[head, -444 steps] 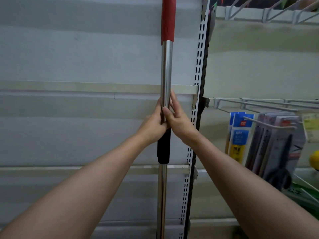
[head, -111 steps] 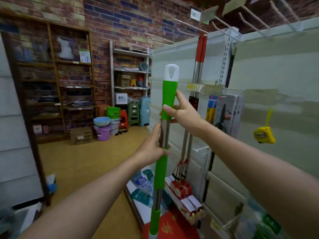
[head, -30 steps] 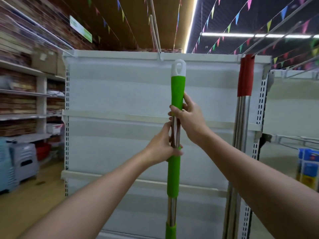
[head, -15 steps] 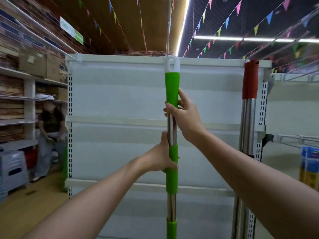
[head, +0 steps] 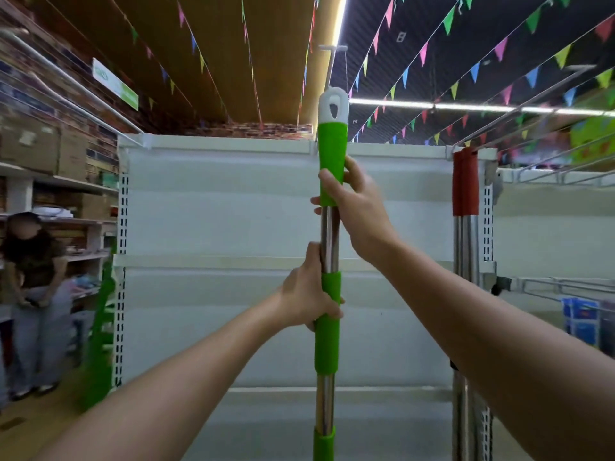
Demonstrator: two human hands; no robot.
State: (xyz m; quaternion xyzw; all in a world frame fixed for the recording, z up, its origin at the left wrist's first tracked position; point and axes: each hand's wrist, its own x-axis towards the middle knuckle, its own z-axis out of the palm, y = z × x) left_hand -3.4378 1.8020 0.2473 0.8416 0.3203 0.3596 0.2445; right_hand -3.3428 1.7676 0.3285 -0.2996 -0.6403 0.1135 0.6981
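A green-and-steel mop pole [head: 327,344] stands upright in front of me, with a white hanging loop at its top, level with the top edge of a white shelf panel [head: 219,207]. My right hand [head: 357,207] grips the lower end of the top green sleeve. Lower down, my left hand [head: 307,299] grips the middle green collar where the steel tube enters it. The pole's bottom end is out of frame.
Two red-handled steel poles [head: 466,184] hang at the panel's right upright. A person [head: 31,287] stands at the far left by wooden shelves. Wire hooks with blue packets [head: 580,319] are at the right. A thin rod [head: 329,66] hangs from the ceiling above the pole.
The top section of the pole has slid upward, showing more bare steel between my hands. My right hand rose with it; my left hand stayed on the collar.
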